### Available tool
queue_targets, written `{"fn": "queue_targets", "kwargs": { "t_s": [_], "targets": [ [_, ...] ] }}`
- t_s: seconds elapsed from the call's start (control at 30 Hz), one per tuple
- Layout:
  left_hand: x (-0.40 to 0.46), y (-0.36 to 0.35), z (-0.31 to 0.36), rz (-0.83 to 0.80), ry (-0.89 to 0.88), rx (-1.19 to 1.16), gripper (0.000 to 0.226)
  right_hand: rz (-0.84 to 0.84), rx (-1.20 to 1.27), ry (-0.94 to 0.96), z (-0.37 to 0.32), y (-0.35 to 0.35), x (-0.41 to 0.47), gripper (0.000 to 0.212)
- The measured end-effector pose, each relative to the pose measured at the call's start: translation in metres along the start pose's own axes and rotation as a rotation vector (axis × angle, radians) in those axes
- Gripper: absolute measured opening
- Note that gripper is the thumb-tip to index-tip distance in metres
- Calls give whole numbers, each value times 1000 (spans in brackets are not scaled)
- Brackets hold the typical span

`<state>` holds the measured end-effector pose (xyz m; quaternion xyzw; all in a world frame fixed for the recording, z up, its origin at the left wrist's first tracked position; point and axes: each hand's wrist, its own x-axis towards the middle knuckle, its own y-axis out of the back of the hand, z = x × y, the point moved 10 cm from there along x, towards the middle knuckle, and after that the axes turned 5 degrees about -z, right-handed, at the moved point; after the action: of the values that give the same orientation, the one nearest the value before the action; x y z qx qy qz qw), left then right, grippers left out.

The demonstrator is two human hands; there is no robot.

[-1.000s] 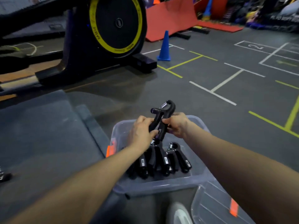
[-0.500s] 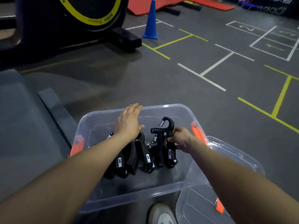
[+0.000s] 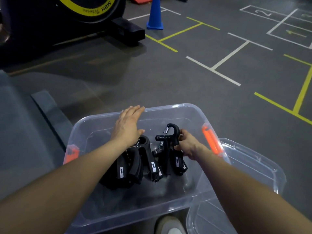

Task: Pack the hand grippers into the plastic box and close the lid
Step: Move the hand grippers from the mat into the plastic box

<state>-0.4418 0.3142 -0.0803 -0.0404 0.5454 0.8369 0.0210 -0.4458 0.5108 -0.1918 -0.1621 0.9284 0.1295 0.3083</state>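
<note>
Since a second ago, raised hand gripper [image 3: 170, 142] now low inside plastic box [image 3: 168, 112]; right hand [image 3: 187, 146] pinches it; left hand [image 3: 128, 127] flat, fingers together.

Blue cone [image 3: 155, 16], exercise bike [image 3: 70, 19], shoe [image 3: 170, 225].

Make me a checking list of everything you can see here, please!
Surface: grey floor with white and yellow lines.
Job's things: clear plastic box open, black hand grippers inside; lid lying beside it.
Clutter: shoe under the box's near edge.
Grippers: left hand flat over the pile; right hand holds one hand gripper.
Cables: nothing seen.
Surroundings: blue cone, black exercise machine.
</note>
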Motion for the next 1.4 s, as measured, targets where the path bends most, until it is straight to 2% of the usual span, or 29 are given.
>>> {"fn": "queue_targets", "kwargs": {
  "t_s": [0.23, 0.4, 0.5, 0.6, 0.77, 0.8, 0.87, 0.9, 0.93, 1.03, 1.2, 1.23, 1.33, 1.4],
  "targets": [
    [1, 0, 2, 30, 3, -31, 78, -2, -105, -41, 8, -6, 12, 49],
    [2, 0, 2, 33, -5, -26, 77, 106, -152, 8, 9, 5, 15, 48],
    [2, 0, 2, 32, -8, -24, 78, 148, -59, -7, 13, 10, 14, 49],
    [2, -1, 2, 25, -4, -19, 78, 157, -91, 13, 10, 13, 14, 51],
    [3, -2, 2, 16, -10, -18, 79, 166, 50, -94, 22, 9, 15, 58],
    [3, -2, 2, 13, -11, -17, 79, 165, 72, -104, 24, 10, 17, 50],
    [3, -2, 2, 9, -10, -15, 79, 149, 91, -116, 24, 5, 12, 14],
    [2, -1, 2, 9, -9, -16, 79, 147, 6, -108, 20, 3, 7, 13],
    [2, -1, 3, 10, -9, -15, 79, 159, 58, -155, 28, 2, 5, 22],
    [2, -1, 3, 11, -9, -9, 79, 129, 295, -136, 27, -5, 2, 28],
    [1, -1, 4, 13, -14, -7, 80, 98, 459, -221, 29, -13, -4, 34],
    [1, -1, 4, 14, -13, -8, 80, 80, 414, -198, 29, -14, -1, 34],
    [1, -1, 4, 12, -8, -9, 80, 176, 502, -192, 36, -5, 7, 28],
    [1, -1, 4, 7, -7, -12, 81, 217, 422, -154, 35, 3, 6, 29]
  ]
}}
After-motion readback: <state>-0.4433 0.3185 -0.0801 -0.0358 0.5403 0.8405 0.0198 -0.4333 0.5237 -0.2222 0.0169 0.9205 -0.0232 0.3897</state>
